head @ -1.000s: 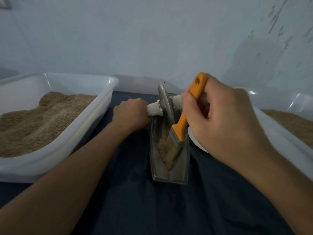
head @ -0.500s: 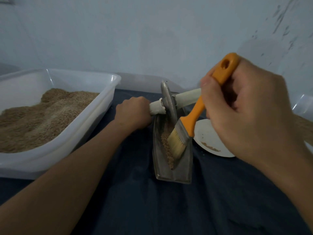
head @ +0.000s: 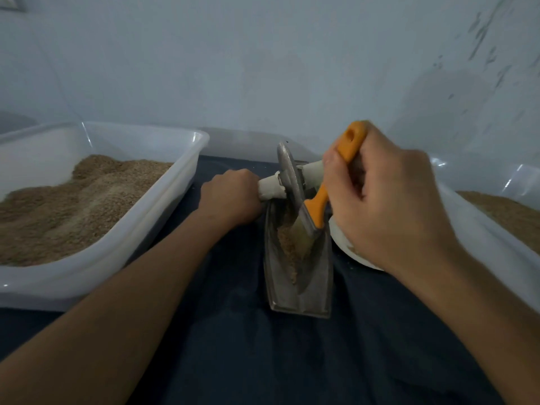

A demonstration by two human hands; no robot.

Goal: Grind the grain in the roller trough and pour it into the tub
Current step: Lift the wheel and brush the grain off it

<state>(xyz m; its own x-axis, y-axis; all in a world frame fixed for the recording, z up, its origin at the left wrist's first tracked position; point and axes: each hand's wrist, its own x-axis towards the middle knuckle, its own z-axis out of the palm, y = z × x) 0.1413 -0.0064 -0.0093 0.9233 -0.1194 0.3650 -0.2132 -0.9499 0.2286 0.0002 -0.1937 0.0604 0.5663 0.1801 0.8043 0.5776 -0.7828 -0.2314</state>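
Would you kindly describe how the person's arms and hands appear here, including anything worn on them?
Both forearms are bare as far as the frame shows: no sleeves, gloves, watch or bracelets in view. The left hand and right hand show no rings on the parts that face the camera. The nails cannot be made out in the dim light.

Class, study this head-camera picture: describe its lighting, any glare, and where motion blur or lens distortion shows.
Head view: dim, bluish light throughout; small glare spots on the rim of the clear plastic tub of grain; the right hand gripping the orange-handled paintbrush is softly motion-blurred; wide-angle distortion bows the tub's edges; the metal roller trough stays fairly sharp.
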